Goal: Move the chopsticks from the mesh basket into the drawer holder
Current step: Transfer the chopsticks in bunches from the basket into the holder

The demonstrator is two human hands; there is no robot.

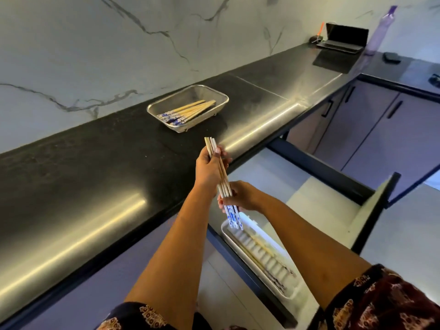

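A bundle of several wooden chopsticks (224,182) with blue-and-white patterned ends is held between both hands above the open drawer. My left hand (208,166) grips the plain upper ends near the counter edge. My right hand (240,197) grips the bundle lower down, just above the patterned ends. Below them a white ridged holder (273,265) lies in the drawer with a few chopsticks in its grooves. On the black counter stands the mesh basket (221,96), holding several more chopsticks (188,111).
The open drawer (371,210) juts out to the right of my arms, its front panel standing up. Purple cabinet doors (371,129) lie beyond. A laptop (342,38), a purple bottle (381,29) and a small dark object (391,57) sit at the counter's far end.
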